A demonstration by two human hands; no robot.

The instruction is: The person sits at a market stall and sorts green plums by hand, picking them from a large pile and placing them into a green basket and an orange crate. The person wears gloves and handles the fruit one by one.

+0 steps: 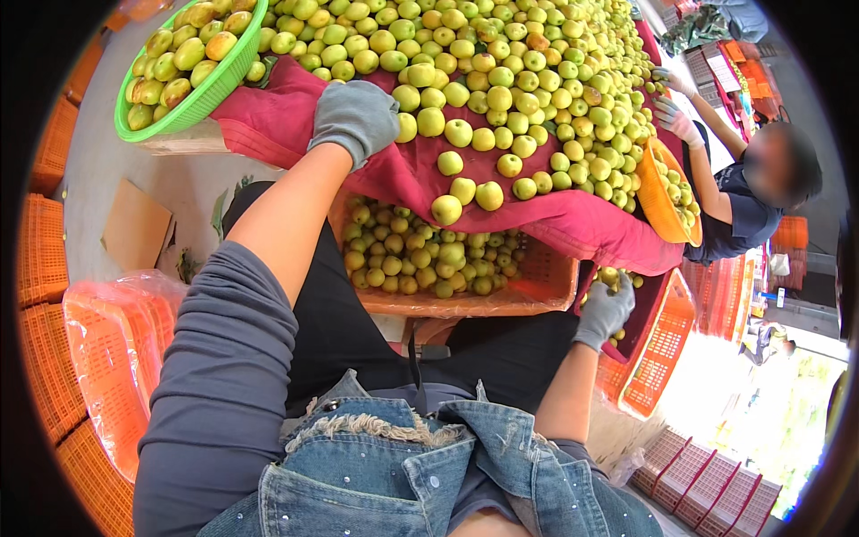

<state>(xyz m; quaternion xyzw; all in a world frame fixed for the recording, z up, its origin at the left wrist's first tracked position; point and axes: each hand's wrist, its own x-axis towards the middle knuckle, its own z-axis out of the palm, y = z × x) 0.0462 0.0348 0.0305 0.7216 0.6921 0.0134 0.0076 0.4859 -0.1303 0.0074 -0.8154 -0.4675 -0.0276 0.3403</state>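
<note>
My left hand, in a grey glove, is curled over the red cloth at the near edge of the fruit heap. Its fingers are hidden under the glove's back, so what they hold does not show. Green-yellow fruits, apparently jujubes, cover the cloth, with a few loose ones near its front fold. Over at the right, my grey-gloved right hand reaches into a crate with a dark red lining. Small fruits show around its fingertips; whether one is gripped cannot be made out. Between my knees stands an orange crate of fruits, partly under the cloth.
A green basket heaped with fruits stands at the left. An orange basket of fruits leans at the right edge, near a co-worker with gloved hands. Plastic-wrapped crates and stacked orange crates line my left. Cardboard lies on the floor.
</note>
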